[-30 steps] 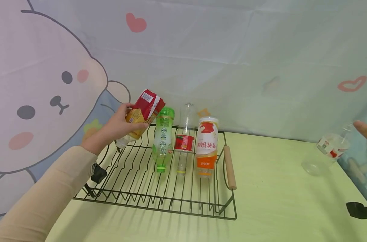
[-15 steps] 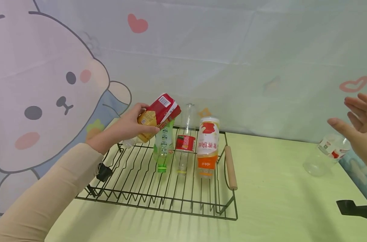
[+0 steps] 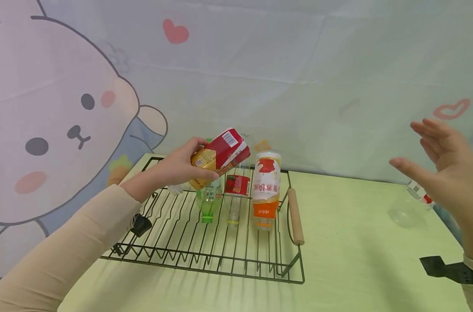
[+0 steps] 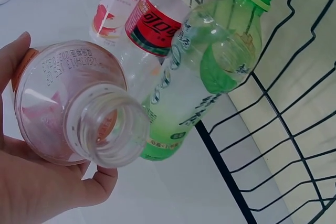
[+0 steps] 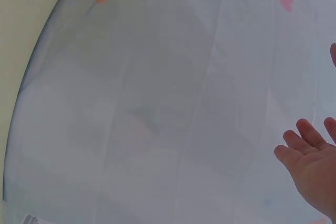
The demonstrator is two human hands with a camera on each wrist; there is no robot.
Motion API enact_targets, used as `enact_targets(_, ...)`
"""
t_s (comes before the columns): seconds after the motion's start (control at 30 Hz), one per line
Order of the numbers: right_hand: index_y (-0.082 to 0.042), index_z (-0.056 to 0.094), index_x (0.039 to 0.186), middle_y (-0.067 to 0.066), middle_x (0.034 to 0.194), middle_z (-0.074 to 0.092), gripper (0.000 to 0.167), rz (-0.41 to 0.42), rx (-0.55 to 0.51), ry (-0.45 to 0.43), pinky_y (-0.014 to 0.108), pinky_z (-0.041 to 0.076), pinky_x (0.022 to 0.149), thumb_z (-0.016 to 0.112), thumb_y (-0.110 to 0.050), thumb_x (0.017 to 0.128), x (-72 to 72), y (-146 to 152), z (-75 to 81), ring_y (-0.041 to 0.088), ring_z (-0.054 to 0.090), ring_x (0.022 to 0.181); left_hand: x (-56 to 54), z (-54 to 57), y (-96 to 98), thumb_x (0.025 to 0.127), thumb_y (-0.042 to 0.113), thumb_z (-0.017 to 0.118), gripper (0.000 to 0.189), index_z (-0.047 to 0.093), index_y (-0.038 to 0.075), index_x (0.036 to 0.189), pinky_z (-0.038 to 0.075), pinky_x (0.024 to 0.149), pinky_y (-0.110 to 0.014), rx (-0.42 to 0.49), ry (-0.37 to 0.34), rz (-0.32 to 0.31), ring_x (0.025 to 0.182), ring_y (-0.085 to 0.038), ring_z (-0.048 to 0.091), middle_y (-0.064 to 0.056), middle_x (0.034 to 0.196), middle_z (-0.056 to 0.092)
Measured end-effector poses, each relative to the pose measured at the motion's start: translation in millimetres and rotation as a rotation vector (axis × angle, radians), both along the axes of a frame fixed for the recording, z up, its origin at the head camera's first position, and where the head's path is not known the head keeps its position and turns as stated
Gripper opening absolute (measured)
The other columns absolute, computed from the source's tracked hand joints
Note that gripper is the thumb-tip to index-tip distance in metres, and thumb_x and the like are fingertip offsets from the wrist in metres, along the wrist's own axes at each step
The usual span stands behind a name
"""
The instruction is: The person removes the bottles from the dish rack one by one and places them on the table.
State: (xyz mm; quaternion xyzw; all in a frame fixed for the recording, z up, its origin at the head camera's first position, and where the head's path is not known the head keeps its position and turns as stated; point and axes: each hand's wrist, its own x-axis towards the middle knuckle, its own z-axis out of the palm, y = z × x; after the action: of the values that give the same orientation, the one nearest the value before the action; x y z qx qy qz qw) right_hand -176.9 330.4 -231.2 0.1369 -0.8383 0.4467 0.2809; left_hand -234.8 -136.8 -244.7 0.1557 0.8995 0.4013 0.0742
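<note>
My left hand (image 3: 181, 162) grips a plastic bottle (image 3: 224, 151) with a red and gold label, tilted with its uncapped mouth down to the left, above the black wire rack (image 3: 203, 266). In the left wrist view that bottle's clear neck (image 4: 107, 124) faces the camera. Behind it stands a green-tinted bottle (image 4: 210, 61), neck down in the rack in the head view and partly hidden. Beside that are a clear bottle with a red label (image 3: 237, 185) and a white and orange bottle (image 3: 266, 182). My right hand (image 3: 447, 169) is raised at the right, fingers spread, holding nothing.
A clear bottle (image 3: 406, 212) with a white and red label stands on the pale green table (image 3: 345, 242) at the right, partly behind my right hand. The rack has a wooden handle (image 3: 296, 216). A printed cloth (image 3: 298, 86) hangs behind the table.
My left hand has carried the red and gold bottle rightward over the rack, now overlapping the green bottle. My right hand has come in from the right edge, moving left.
</note>
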Motion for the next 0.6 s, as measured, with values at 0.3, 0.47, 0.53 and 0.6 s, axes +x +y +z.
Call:
enact_targets(0.3,-0.012,0.044,0.141,-0.006,0.137,0.05,0.079,0.141,0.014,0.065,0.012,0.029,0.107,0.073,0.017,0.073,2.5,-29.5,1.5,0.002,0.042,0.13,8.1,8.8,21.6,0.08,0.025,0.078,0.075,0.032,0.015,0.139,0.053,0.085,-0.039,-0.062,0.011,-0.069,0.109,-0.025,0.053,-0.007,0.127,0.051)
enact_targets(0.47,-0.009,0.046,0.139,-0.007,0.135,0.051,0.08,0.215,0.035,0.1,0.015,0.029,0.109,0.074,0.018,0.07,-1.4,-44.9,2.7,0.003,0.043,0.13,11.0,9.5,32.1,0.079,0.025,0.078,0.074,0.034,0.014,0.138,0.054,0.083,-0.037,-0.088,0.018,-0.1,0.108,-0.025,0.054,-0.006,0.126,0.053)
enact_targets(0.53,-0.009,0.046,0.14,-0.008,0.136,0.051,0.081,0.233,0.05,0.097,0.015,0.029,0.108,0.075,0.017,0.069,-1.9,-49.8,3.3,0.003,0.043,0.131,12.6,9.6,35.5,0.079,0.025,0.078,0.074,0.034,0.015,0.138,0.054,0.083,-0.036,-0.096,0.013,-0.108,0.108,-0.024,0.054,-0.005,0.126,0.053)
enact_targets(0.6,-0.01,0.045,0.14,-0.009,0.136,0.051,0.081,0.243,0.068,0.089,0.014,0.029,0.108,0.076,0.015,0.069,-2.1,-54.6,3.8,0.003,0.042,0.132,14.1,9.8,38.5,0.079,0.025,0.078,0.074,0.035,0.016,0.137,0.054,0.083,-0.036,-0.096,0.003,-0.116,0.109,-0.024,0.053,-0.005,0.126,0.053)
